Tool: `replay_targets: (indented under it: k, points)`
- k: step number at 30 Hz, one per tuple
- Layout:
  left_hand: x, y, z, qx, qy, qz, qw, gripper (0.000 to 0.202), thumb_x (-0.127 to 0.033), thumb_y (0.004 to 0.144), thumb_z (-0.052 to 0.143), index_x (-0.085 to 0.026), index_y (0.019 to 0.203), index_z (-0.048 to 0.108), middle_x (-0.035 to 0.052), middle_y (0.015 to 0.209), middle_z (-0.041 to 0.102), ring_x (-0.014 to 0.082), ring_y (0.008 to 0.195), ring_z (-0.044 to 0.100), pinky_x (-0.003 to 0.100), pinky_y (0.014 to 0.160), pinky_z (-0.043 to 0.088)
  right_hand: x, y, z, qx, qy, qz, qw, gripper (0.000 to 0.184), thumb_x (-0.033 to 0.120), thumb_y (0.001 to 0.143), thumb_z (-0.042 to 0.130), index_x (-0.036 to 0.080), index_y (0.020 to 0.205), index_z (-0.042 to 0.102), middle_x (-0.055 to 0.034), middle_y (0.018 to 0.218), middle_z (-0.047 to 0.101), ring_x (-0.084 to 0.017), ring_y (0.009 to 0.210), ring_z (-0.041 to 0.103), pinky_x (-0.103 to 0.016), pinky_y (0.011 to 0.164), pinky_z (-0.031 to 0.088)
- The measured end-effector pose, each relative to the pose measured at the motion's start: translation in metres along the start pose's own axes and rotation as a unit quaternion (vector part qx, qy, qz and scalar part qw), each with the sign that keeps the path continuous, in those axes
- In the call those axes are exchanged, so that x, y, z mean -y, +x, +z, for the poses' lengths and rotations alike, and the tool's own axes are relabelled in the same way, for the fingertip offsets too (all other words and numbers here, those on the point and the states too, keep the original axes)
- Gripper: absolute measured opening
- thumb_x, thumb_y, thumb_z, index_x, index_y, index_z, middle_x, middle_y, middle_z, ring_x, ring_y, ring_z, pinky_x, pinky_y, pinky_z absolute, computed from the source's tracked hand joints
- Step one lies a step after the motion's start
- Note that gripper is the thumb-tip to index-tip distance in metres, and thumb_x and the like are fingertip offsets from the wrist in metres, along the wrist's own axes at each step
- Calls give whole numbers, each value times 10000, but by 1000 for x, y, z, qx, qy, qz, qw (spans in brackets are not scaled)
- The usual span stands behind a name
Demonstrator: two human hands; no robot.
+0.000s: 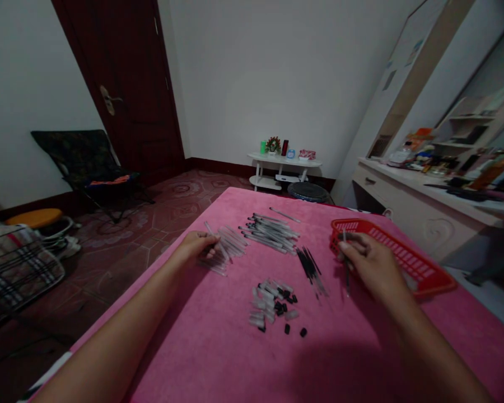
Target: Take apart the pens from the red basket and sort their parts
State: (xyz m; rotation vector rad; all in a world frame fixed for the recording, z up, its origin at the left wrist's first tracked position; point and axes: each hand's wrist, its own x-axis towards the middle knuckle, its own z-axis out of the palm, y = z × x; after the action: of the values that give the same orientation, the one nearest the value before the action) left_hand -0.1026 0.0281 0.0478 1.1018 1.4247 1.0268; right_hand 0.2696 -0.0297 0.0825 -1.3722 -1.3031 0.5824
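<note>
My left hand point(199, 246) pinches a clear pen barrel point(219, 243) over a spread of similar clear barrels point(234, 239) on the pink cloth. My right hand point(369, 260), closed, holds a thin pen refill point(348, 282) upright beside the red basket point(424, 274); it is slightly blurred. Between the hands lies a pile of pens with dark ends point(273, 234). Nearer to my right hand is a bunch of dark refills point(307, 264). Clear pen caps point(266, 299) and small black plugs point(303, 332) are heaped at the centre front.
The pink-covered table point(218, 347) fills the foreground. Behind it stand a round dark stool point(308, 192) and a white shelf table point(283, 160) with small items. A cluttered dresser point(403, 187) is on the right, and a folding chair point(79, 159) on the left.
</note>
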Motion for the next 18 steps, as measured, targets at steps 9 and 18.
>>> replay_targets:
  k: [9,18]
  points:
    - [17,6,1,13,26,-72,997,335,-387,655,738,-110,546,583,58,457,606,105,383,529,193,393,411,-42,-14,57,86,-292,-57,951,209,236,787,557,136,947,647,-141,947,697,-255,881,650,-362,806,467]
    - [19,10,-7,34,143,-91,985,458,-509,700,677,-106,494,607,82,429,601,132,346,518,242,411,411,10,-23,172,247,-335,-126,900,220,232,832,550,234,999,693,-97,1002,709,-229,974,641,-301,785,441]
